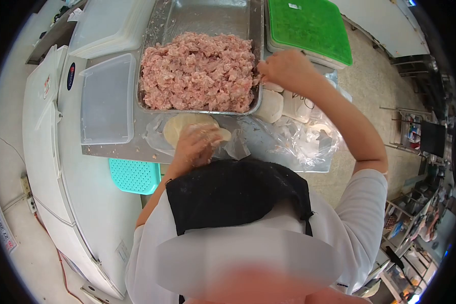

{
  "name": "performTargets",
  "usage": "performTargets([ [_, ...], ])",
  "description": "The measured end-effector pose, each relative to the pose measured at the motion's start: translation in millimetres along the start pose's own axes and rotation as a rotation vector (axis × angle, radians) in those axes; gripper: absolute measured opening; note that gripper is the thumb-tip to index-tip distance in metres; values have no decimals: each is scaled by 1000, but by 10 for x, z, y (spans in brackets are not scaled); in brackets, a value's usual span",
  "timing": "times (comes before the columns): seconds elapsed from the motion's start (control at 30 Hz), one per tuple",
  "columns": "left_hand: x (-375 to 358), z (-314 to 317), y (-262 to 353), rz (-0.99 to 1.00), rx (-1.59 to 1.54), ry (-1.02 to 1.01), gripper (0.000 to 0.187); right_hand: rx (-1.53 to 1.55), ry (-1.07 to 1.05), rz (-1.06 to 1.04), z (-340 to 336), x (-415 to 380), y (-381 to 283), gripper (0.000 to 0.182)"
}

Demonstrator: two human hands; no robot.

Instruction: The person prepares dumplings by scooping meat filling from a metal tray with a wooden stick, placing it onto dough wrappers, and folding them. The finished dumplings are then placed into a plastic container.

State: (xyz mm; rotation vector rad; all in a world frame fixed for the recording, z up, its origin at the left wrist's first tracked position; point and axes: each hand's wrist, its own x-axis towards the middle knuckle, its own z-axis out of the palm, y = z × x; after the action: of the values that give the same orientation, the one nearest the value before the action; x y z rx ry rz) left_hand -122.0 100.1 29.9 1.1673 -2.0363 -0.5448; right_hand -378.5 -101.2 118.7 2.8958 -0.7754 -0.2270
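Far left of the left hand, a white appliance is standing alongside the metal table. Beyond that hand on its left, stacked plastic tubs are sitting at the far end; a translucent container is lying closer to it. On the hand's near left, below the table edge, a turquoise perforated item is showing. Pale round wrappers are lying on clear plastic, under and just left of the left hand; its fingers are curving about halfway inward over them. A pale flap is jutting out on its right; whether the fingers are gripping it, cannot tell. Straight beyond this hand, minced meat is filling the near part of a metal tray. White packs are lying just bodyward of the right hand, which is reaching to the tray's right side with fingers mostly curled in; what it is holding, if anything, cannot tell. Nearer the body, below that hand, a crumpled plastic bag is lying; just beyond the hand, a green lid is covering a box
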Motion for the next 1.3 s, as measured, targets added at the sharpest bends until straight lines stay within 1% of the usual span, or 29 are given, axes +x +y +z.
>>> performTargets([
  [0.03,-22,31,11,7,-55,-70,29,-72,-5,-35,-70,-4,61,13],
  [0.07,-13,85,-4,2,-55,-70,29,-69,-6,-39,-107,-4,71,13],
  [0.13,76,183,-58,20,-43,-178,28,-212,-60,-91,-156,-4,53,8],
  [0.17,125,215,-86,19,-43,-177,28,-213,-60,-92,-95,12,-10,8],
  [0.23,226,245,-111,34,44,-172,26,-108,-26,-163,114,84,-174,5],
  [0.27,246,260,-127,30,46,-168,26,-30,-67,-93,146,141,-140,8],
  [0.3,244,289,-146,19,39,-190,26,-33,-65,-103,182,148,-118,8],
  [0.37,239,318,-174,4,36,-213,25,201,-61,-14,262,144,-75,16],
  [0.4,242,325,-181,5,37,-209,28,198,-57,-21,292,154,-70,16],
  [0.47,246,333,-171,-1,40,-205,30,332,-38,21,337,153,-79,26],
  [0.53,272,308,-136,-5,11,-213,26,371,-15,20,357,150,-60,27],
  [0.6,296,288,-106,-9,15,-214,27,421,4,23,395,154,-21,28],
  [0.67,302,293,-101,-14,15,-214,27,598,20,67,437,161,36,29],
  [0.7,297,304,-106,-23,0,-211,26,600,21,60,467,157,61,29],
  [0.77,306,306,-112,-35,-4,-203,25,709,-21,104,527,165,108,33],
  [0.8,313,304,-110,-23,23,-202,23,712,-18,96,518,172,121,33],
  [0.87,323,293,-91,-14,52,-203,22,937,-68,144,485,164,134,37],
  [0.9,346,277,-67,-11,52,-191,20,939,-68,140,542,179,134,37],
  [0.97,375,265,-50,-10,54,-179,19,1156,220,105,701,214,116,33],
  [1.0,387,260,-56,-26,27,-173,19,1158,221,102,703,250,148,33],
  [1.07,406,234,-55,-45,2,-169,20,1024,261,140,698,357,243,26],
  [1.1,416,209,-46,-81,-9,-202,21,1026,264,139,669,398,319,26],
  [1.17,412,165,-34,-113,-18,-235,23,752,208,200,589,434,457,22],
  [1.2,402,143,-33,-118,-44,-201,26,751,208,201,580,425,452,22],
  [1.27,367,111,-35,-119,-75,-165,28,571,152,251,550,392,429,29],
  [1.3,343,98,-38,-119,-66,-151,29,566,149,255,547,363,392,29],
])
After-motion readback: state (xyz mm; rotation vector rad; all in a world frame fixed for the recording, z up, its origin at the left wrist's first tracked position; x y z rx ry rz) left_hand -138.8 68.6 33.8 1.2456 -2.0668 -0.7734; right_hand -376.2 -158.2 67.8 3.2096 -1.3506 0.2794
